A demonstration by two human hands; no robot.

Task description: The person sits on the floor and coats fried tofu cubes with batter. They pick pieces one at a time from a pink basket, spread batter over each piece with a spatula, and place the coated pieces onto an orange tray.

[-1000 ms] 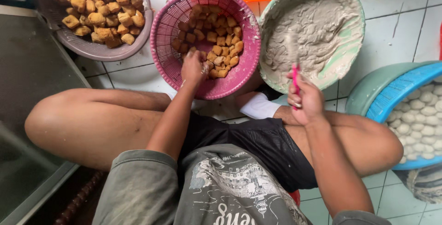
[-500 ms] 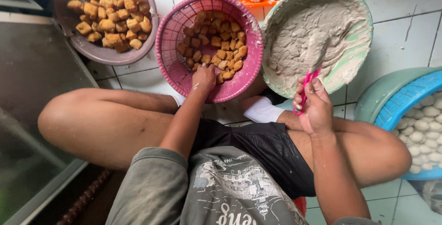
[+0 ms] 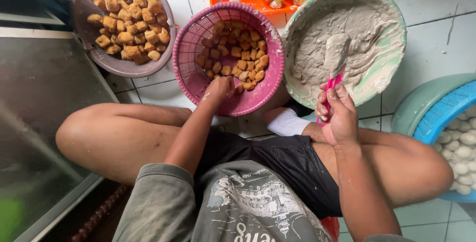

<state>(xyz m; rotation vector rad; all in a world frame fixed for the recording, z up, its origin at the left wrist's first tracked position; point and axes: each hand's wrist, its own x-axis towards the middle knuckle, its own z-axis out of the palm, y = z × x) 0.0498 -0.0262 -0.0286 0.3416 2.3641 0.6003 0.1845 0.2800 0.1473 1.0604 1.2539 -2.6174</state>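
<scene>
Over the pink basket (image 3: 193,68), the left hand (image 3: 218,87) pinches a tofu puff (image 3: 240,89); the right hand (image 3: 339,115) grips a paste-laden pink spatula (image 3: 336,61). Best take one puff cleanly, spatula level.

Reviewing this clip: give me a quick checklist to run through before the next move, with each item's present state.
1. Left hand reaches into the pink basket of fried tofu cubes: ok.
2. A cube gripped by the left fingers: cannot tell, they are curled out of sight.
3. Right hand closed on the pink spoon: ok.
4. Spoon loaded with grey paste: ok.
5. Spoon held over the green paste bowl, so drips fall inside: ok.
6. Cubes left in the pink basket: ok.
</scene>
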